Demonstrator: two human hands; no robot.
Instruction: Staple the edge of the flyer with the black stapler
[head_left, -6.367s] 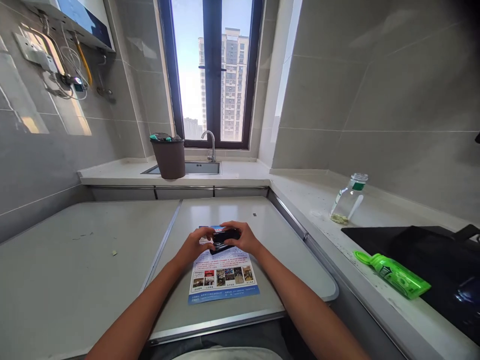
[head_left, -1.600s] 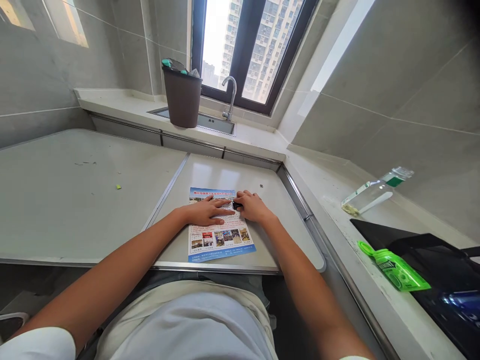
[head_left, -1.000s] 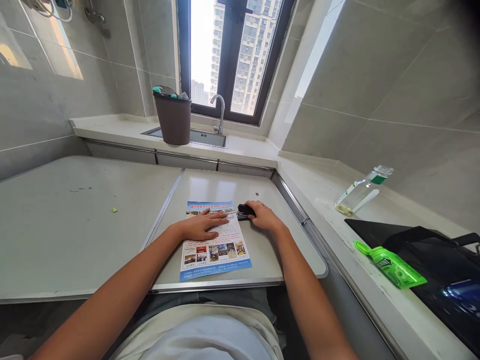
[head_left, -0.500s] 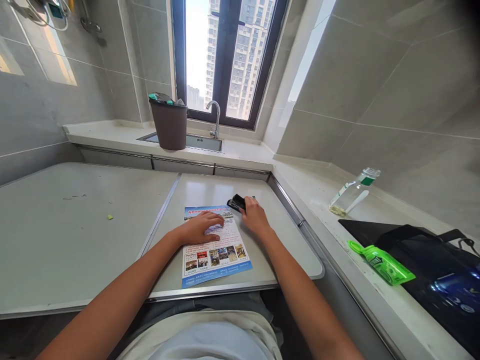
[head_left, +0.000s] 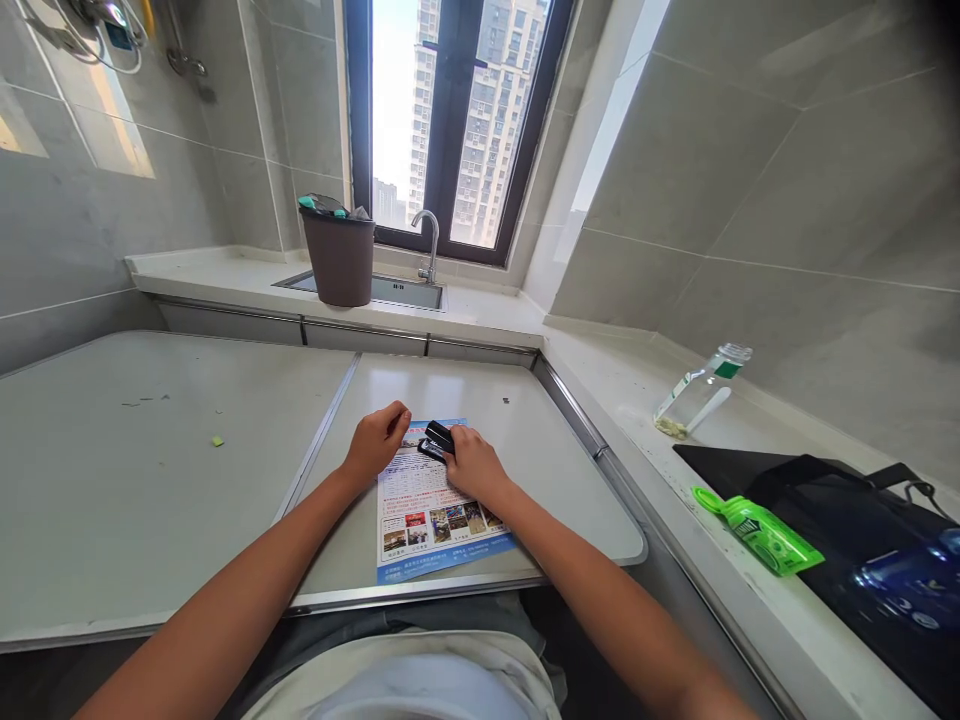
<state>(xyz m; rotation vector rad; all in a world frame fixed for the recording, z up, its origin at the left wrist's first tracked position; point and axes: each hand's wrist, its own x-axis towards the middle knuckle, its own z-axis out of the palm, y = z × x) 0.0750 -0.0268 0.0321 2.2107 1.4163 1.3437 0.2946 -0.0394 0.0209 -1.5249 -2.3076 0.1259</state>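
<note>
A printed flyer (head_left: 420, 497) with blue borders and small photos lies on the white folding table (head_left: 570, 470) in front of me. My left hand (head_left: 377, 442) is closed at the flyer's upper left edge, its fingers curled and its thumb on top. That corner of the paper is hidden under the hand. My right hand (head_left: 476, 465) grips a black stapler (head_left: 438, 438) from the right. The stapler is over the upper part of the flyer, its front pointing left towards my left hand. Past my right hand, small dark bits (head_left: 506, 400) lie on the tabletop.
A brown bin (head_left: 339, 255) stands by the sink (head_left: 409, 290) under the window. On the right ledge are a glass bottle (head_left: 694, 395), a green squeeze pouch (head_left: 765, 533), a black bag (head_left: 810, 490) and a blue shiny packet (head_left: 911, 580). A yellow-green scrap (head_left: 217, 441) lies on the table's left half.
My left hand has gone from lying flat on the flyer to closed at its left edge. My right hand has brought the stapler left and over the paper. The flyer has shifted slightly right.
</note>
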